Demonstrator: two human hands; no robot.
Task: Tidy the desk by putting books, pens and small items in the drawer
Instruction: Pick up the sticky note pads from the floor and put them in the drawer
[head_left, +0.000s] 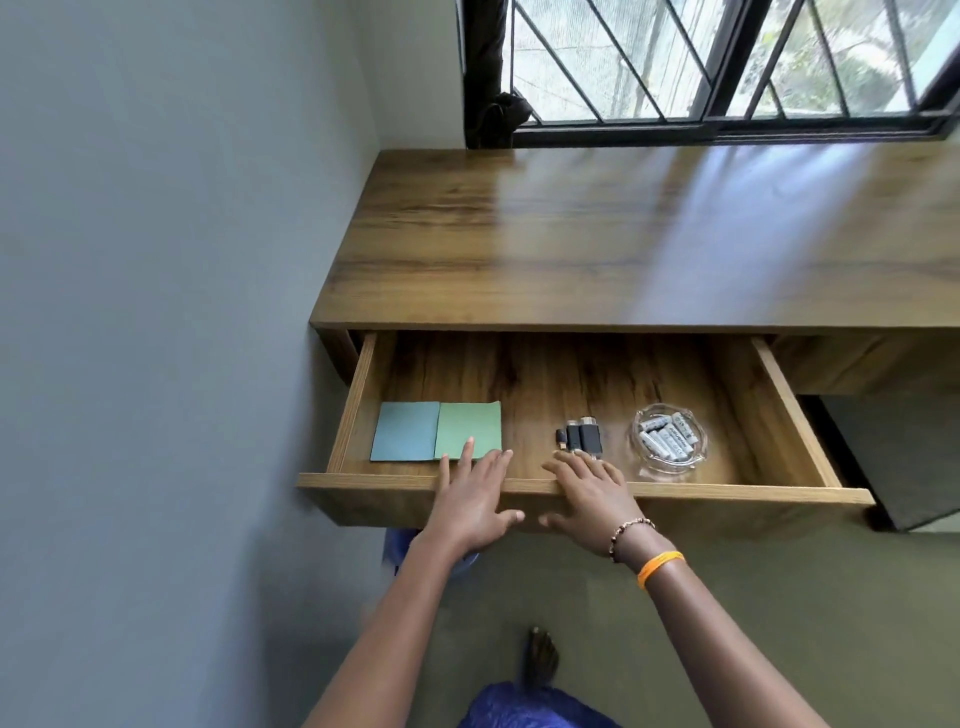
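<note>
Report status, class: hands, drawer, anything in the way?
Left hand and right hand open, flat on the pulled-out wooden drawer's front edge. Blue and green booklets, black adapters, glass dish of batteries inside. Nothing blocking.

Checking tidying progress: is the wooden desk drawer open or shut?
Open: the wooden drawer is pulled out, showing two booklets and a glass dish of batteries inside.

Light: daylight from window, far right | Glare: pale sheen on counter | Shadow: drawer dim under counter edge | Focus: mostly sharp, slight blur near bottom | Distortion: wide-angle bending at edges
</note>
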